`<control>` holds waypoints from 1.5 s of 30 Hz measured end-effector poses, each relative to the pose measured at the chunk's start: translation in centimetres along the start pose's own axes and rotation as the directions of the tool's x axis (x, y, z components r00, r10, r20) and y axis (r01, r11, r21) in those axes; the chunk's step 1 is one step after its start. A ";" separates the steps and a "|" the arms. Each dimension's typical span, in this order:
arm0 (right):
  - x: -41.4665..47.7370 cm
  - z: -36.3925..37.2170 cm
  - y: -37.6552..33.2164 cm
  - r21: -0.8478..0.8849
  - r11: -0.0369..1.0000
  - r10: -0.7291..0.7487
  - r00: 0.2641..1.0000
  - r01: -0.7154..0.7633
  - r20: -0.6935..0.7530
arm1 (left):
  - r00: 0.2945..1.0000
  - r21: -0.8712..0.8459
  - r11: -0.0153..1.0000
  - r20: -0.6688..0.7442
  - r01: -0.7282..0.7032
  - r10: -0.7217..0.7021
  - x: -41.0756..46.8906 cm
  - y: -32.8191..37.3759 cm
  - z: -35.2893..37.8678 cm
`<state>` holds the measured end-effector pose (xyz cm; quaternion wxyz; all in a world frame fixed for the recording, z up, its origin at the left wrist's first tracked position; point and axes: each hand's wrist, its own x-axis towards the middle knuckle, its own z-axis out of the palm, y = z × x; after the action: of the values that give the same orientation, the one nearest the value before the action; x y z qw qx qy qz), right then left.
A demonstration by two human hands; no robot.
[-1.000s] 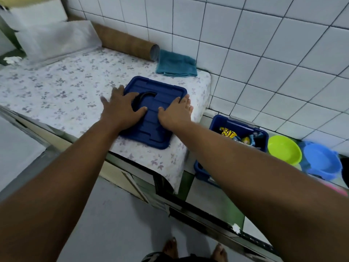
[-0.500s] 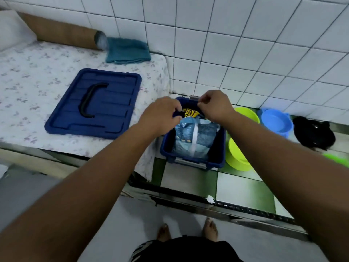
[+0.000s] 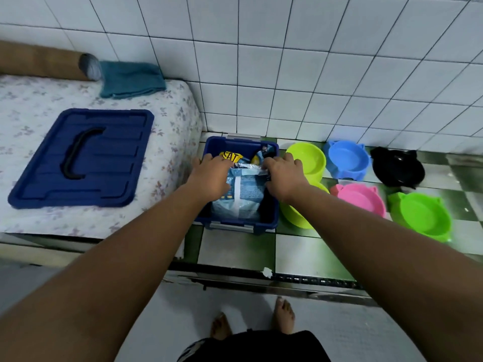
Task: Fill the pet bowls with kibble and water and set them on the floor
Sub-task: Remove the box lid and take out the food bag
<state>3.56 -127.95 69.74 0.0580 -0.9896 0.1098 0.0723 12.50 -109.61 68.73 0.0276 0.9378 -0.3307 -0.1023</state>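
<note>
While the blue lid (image 3: 78, 160) lies on the flowered cloth (image 3: 172, 118) at left, the left hand (image 3: 211, 176) and right hand (image 3: 283, 176) reach into the blue bin (image 3: 230, 146) on the checkered tabletop (image 3: 308, 254); each grip is clamped on the kibble bag (image 3: 245, 197) at its top edge; rightward stand a lime bowl (image 3: 305, 159), blue bowl (image 3: 347, 160), pink bowl (image 3: 358, 199), black bowl (image 3: 397, 169), green bowl (image 3: 420, 215).

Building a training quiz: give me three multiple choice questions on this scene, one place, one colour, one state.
1. Where is the blue lid? A on the bin; B on the floral cloth; C on the floor.
2. Along the wall, which bowl is right of the blue bowl? A pink; B yellow; C black.
3. The left hand and right hand are? A gripping the kibble bag; B idle; C lifting a bowl.
B, it lies on the cloth; C, the black bowl neighbours it; A, both clutch its top.
</note>
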 end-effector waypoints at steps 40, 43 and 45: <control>-0.1 1.4 -1.5 0.363 0.922 0.151 0.989 -0.136 -0.013 | 0.985 -0.507 0.856 0.073 -0.097 0.155 -3.3 -4.7 -2.1; -1.2 1.5 -1.6 0.494 0.868 0.114 0.990 -0.057 -0.085 | 0.981 -0.438 0.883 0.015 -0.169 0.195 -3.1 -5.1 -2.4; -2.0 1.4 -1.8 0.607 0.795 0.095 0.986 0.008 -0.138 | 0.978 -0.458 0.865 -0.061 -0.203 0.198 -3.3 -5.2 -2.6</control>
<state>1.86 -125.64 68.80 0.3605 -0.9188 0.1542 -0.0454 13.72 -103.53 71.24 0.2623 0.8652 -0.3923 -0.1693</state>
